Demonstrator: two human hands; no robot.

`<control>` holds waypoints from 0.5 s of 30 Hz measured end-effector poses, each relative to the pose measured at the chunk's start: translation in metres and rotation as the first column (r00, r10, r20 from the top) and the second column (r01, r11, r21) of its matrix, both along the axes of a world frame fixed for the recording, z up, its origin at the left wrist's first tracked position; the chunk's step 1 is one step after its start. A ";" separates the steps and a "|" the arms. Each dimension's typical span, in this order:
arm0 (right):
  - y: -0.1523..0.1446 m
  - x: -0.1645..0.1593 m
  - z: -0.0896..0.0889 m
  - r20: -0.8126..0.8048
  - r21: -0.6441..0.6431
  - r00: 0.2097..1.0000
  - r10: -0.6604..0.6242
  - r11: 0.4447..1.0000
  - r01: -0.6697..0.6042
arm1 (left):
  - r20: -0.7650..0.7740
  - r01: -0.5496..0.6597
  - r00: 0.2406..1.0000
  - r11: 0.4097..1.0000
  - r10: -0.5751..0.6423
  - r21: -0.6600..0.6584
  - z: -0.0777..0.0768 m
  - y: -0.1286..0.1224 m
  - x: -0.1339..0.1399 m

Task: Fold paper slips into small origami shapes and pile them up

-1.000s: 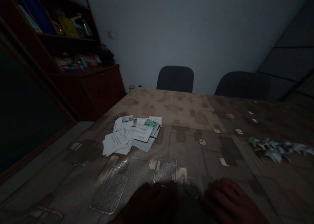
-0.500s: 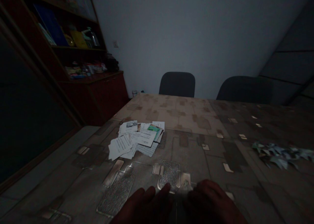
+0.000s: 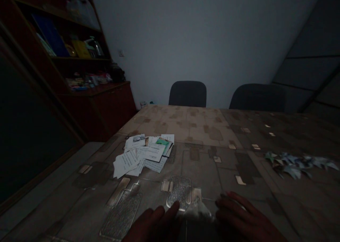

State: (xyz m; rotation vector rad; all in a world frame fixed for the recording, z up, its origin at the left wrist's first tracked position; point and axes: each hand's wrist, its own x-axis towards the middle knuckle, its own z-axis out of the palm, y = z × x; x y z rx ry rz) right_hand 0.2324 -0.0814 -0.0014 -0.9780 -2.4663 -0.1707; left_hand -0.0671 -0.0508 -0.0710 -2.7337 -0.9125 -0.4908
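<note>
Between my hands at the bottom of the head view is a small, pale folded paper (image 3: 198, 209), dim and partly blurred. My left hand (image 3: 156, 222) is at its left side, fingers curled and index finger forward; the dark hides the thumb, but the hand seems to grip the paper's edge. To the right of the paper, my right hand (image 3: 243, 215) is held with its fingers loosely bent and apart, the tips just off the paper. Beyond my left hand lies a spread pile of printed cards (image 3: 145, 154), one with a green patch.
Several crumpled or folded paper pieces (image 3: 297, 163) lie in a row at the right of the patterned tabletop (image 3: 196, 128). Two dark chairs (image 3: 187, 93) stand behind the far edge. A reddish wooden cabinet (image 3: 108, 107) with filled shelves is at the left.
My right hand has shifted right, away from my left hand, and more of the folded paper now shows between them. The view has turned slightly, so everything sits further left.
</note>
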 end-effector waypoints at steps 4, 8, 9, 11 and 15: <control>0.002 0.004 0.003 0.034 0.026 0.999 0.037 0.999 -0.038 | 0.116 -0.077 0.988 0.977 0.101 -0.200 0.007 0.008 0.005; 0.012 -0.007 -0.006 -0.023 0.121 0.999 0.032 0.992 -0.029 | -0.009 0.091 0.996 0.993 -0.092 -0.071 0.037 0.023 0.027; 0.015 -0.011 -0.010 -0.072 0.163 0.997 0.004 0.987 0.007 | -0.037 0.157 0.987 0.987 -0.158 -0.032 0.042 0.027 0.035; 0.020 -0.016 -0.017 -0.123 0.185 0.992 -0.001 0.982 0.024 | -0.055 0.205 0.977 0.979 -0.204 0.005 0.047 0.034 0.050; 0.023 -0.016 -0.022 -0.093 0.004 0.996 -0.018 1.000 0.018 | -0.035 0.244 0.970 0.967 -0.243 0.072 0.040 0.041 0.066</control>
